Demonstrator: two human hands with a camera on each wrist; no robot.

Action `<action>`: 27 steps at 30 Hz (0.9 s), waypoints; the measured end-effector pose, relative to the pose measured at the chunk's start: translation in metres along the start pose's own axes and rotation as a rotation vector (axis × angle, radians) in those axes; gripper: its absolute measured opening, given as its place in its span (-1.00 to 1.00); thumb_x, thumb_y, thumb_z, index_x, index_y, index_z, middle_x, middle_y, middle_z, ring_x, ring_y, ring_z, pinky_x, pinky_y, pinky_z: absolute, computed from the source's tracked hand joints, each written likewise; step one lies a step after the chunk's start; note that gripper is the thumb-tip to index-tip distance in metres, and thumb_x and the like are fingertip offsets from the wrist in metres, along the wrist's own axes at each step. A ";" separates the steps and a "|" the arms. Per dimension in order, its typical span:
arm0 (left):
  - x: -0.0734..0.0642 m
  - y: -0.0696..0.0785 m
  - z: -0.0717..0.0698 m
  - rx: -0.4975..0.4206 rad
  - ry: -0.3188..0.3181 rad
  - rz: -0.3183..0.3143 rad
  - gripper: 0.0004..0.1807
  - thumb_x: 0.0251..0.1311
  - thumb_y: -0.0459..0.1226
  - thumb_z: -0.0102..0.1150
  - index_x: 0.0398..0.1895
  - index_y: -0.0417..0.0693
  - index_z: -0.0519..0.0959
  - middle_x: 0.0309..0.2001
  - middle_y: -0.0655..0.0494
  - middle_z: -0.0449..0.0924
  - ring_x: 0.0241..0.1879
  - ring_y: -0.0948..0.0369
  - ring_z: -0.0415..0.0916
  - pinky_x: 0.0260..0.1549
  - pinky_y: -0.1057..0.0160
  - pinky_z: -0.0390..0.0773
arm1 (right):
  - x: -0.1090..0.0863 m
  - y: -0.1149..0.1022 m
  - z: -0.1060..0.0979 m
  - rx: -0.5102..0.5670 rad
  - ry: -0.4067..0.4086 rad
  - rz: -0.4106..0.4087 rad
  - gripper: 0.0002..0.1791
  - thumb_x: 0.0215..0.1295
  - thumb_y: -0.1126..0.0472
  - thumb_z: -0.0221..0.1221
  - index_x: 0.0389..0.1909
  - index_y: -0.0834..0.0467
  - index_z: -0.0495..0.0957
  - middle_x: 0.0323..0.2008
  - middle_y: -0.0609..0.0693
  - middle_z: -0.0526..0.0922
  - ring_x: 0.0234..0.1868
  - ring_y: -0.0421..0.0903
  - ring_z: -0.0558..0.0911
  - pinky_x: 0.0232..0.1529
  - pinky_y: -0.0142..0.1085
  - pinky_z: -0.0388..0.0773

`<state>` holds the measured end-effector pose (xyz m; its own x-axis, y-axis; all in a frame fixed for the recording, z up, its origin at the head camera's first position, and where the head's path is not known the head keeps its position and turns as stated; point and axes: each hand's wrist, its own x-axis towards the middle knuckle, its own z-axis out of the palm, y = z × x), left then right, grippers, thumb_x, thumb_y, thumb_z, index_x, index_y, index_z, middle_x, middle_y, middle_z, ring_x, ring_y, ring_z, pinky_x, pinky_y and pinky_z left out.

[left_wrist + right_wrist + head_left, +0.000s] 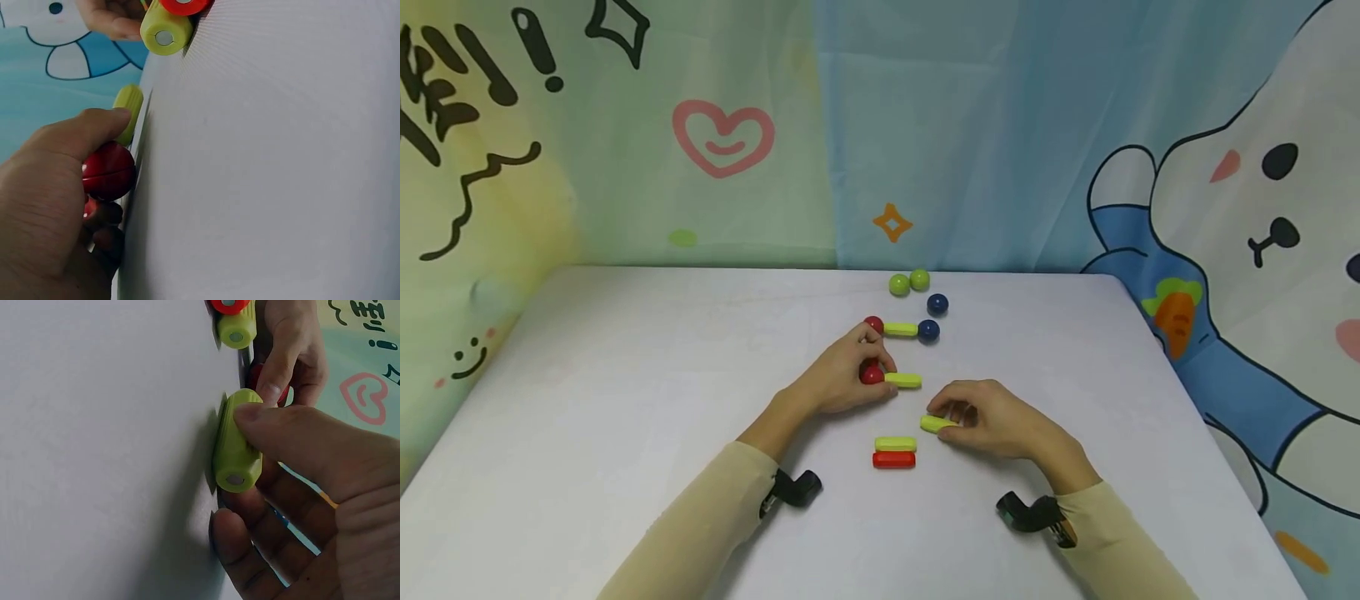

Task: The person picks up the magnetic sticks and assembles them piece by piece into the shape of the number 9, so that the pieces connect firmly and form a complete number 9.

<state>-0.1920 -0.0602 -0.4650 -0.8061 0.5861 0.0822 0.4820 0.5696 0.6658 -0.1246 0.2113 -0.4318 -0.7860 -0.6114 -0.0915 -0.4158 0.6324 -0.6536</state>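
My left hand (842,371) holds a glossy red ball (872,375) with a yellow-green magnetic stick (903,381) joined to its right side. In the left wrist view the thumb lies along that stick, and more red shows behind the ball, partly hidden by fingers. To the right and nearer the front, my right hand (1000,417) pinches another yellow-green magnetic stick (237,440) between thumb and fingers, low over the table. A silver disc is set in its end. Its other fingers curl loosely below.
Behind the left hand lies a yellow-green stick (900,329) between a red ball (874,324) and a dark blue ball (928,331). Another blue ball (937,304) and two green balls (899,285) sit farther back. A yellow-green stick (895,443) and red stick (894,460) lie side by side in front.
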 end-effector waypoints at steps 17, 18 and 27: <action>0.001 0.005 -0.004 0.100 -0.037 0.008 -0.75 0.20 -0.02 0.43 -0.12 0.17 0.68 0.04 0.23 0.38 -0.01 0.26 0.43 -0.07 0.32 0.52 | -0.003 0.009 -0.003 -0.034 0.102 0.027 -0.75 0.29 0.23 0.37 -0.01 0.07 0.70 -0.22 -0.21 0.63 -0.21 -0.25 0.57 -0.16 -0.31 0.60; 0.001 0.006 -0.005 0.109 -0.032 0.009 -0.75 0.21 0.01 0.42 -0.12 0.19 0.68 0.04 0.23 0.38 -0.05 0.27 0.44 -0.10 0.32 0.52 | -0.003 0.009 -0.004 -0.034 0.109 0.029 -0.74 0.31 0.23 0.35 0.01 0.08 0.70 -0.20 -0.20 0.63 -0.20 -0.25 0.57 -0.15 -0.30 0.60; 0.013 0.010 -0.011 0.136 0.140 0.036 -0.74 0.38 -0.02 0.25 0.00 0.10 0.67 0.13 0.14 0.37 -0.11 0.21 0.49 -0.02 0.17 0.57 | 0.003 0.008 -0.006 -0.042 0.135 0.059 -0.74 0.42 0.19 0.27 0.10 0.03 0.63 -0.06 -0.16 0.65 -0.09 -0.21 0.60 -0.03 -0.21 0.62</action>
<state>-0.2016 -0.0535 -0.4488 -0.8226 0.5272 0.2131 0.5460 0.6275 0.5551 -0.1330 0.2172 -0.4334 -0.8628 -0.5049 -0.0249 -0.3837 0.6863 -0.6179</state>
